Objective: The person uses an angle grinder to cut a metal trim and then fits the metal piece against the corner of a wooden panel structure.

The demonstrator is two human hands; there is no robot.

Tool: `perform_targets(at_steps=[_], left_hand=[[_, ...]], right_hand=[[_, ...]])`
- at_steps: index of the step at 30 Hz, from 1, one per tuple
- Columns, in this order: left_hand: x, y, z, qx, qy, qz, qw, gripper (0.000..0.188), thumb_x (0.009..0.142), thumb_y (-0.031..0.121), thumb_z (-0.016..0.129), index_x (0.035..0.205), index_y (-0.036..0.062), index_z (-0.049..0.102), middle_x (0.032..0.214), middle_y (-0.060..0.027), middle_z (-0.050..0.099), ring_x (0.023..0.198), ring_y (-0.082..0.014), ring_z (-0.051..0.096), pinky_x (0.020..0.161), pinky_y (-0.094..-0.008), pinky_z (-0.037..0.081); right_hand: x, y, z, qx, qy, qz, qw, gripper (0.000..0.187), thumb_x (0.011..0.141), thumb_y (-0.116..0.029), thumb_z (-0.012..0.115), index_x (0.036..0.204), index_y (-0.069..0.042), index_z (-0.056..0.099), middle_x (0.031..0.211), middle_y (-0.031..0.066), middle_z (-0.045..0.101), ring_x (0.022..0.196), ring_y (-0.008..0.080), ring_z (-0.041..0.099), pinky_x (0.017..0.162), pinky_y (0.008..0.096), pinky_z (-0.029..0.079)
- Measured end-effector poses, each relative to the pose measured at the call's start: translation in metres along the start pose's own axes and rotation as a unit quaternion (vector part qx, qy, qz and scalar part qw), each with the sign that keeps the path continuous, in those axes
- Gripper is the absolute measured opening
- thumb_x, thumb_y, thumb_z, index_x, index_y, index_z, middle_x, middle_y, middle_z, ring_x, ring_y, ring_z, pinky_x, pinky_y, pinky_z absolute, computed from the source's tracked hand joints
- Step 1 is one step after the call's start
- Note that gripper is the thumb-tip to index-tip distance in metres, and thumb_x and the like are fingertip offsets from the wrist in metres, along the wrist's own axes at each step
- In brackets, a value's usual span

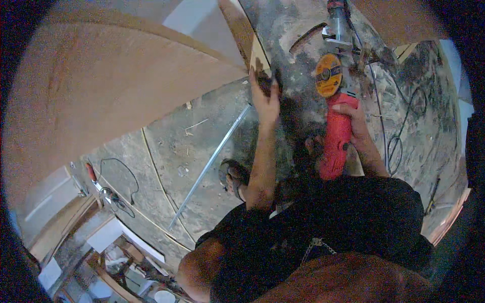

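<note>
My right hand (354, 120) is wrapped round the red body of an angle grinder (337, 132). A yellow disc (329, 75) with a dark centre sits at the tool's far end, facing up. Ahead and to the left, my left hand (265, 100) reaches to the near end of a narrow wooden board (259, 54). Its thumb and fingers lie on either side of that end, and dark shadow hides part of the grip. The board meets the corner of a large brown panel (136, 86).
Beyond the grinder lies another power tool (339, 30) with a cord. A metal strip (211, 160) lies slantwise on the stained floor (197, 131). A red-handled tool (92, 174) with a cord rests at left. Cables (396, 136) trail at right; scraps fill the lower left.
</note>
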State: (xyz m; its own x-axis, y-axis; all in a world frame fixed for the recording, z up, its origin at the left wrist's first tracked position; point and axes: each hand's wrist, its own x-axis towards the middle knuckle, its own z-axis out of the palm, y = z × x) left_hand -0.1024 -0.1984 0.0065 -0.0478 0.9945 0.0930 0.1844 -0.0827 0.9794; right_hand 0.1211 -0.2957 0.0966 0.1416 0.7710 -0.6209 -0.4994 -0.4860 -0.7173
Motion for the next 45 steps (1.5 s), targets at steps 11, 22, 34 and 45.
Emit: perform_targets(at_steps=[11, 22, 34, 45], left_hand=[[-0.116, 0.073, 0.001, 0.020, -0.167, -0.006, 0.986, 0.051, 0.090, 0.028, 0.062, 0.134, 0.0050, 0.051, 0.121, -0.0171, 0.064, 0.099, -0.0336, 0.067, 0.086, -0.0388, 0.053], [-0.150, 0.050, -0.011, 0.254, -0.032, 0.088, 0.963, 0.059, 0.081, 0.035, 0.073, 0.134, 0.0150, 0.056, 0.102, -0.0084, 0.071, 0.074, -0.0230, 0.069, 0.062, -0.0324, 0.055], [-0.160, 0.056, -0.029, 0.216, 0.108, 0.030, 0.970, 0.034, 0.075, 0.031, 0.080, 0.102, 0.0121, 0.069, 0.090, -0.0055, 0.070, 0.074, -0.0213, 0.068, 0.064, -0.0312, 0.055], [-0.166, 0.068, 0.005, 0.100, 0.284, -0.040, 0.953, 0.020, 0.078, 0.010, 0.078, 0.093, 0.0051, 0.066, 0.098, -0.0127, 0.067, 0.090, -0.0301, 0.065, 0.079, -0.0373, 0.054]], right_hand=[[0.084, -0.032, 0.039, -0.110, -0.047, -0.092, 0.989, 0.036, 0.072, -0.011, 0.074, 0.104, -0.003, 0.060, 0.082, 0.0067, 0.066, 0.070, 0.0200, 0.066, 0.064, 0.0341, 0.056], [0.122, 0.000, 0.073, -0.107, -0.094, -0.051, 0.988, 0.031, 0.070, -0.010, 0.076, 0.099, -0.004, 0.066, 0.089, 0.0068, 0.069, 0.075, 0.0207, 0.067, 0.069, 0.0335, 0.055], [0.119, 0.014, 0.093, -0.106, -0.083, -0.026, 0.991, 0.032, 0.076, -0.011, 0.067, 0.106, -0.002, 0.061, 0.090, 0.0086, 0.067, 0.073, 0.0222, 0.067, 0.068, 0.0348, 0.057], [0.127, 0.026, 0.080, -0.094, -0.020, -0.101, 0.990, 0.028, 0.077, -0.013, 0.068, 0.102, -0.003, 0.062, 0.083, 0.0079, 0.066, 0.071, 0.0219, 0.066, 0.064, 0.0354, 0.056]])
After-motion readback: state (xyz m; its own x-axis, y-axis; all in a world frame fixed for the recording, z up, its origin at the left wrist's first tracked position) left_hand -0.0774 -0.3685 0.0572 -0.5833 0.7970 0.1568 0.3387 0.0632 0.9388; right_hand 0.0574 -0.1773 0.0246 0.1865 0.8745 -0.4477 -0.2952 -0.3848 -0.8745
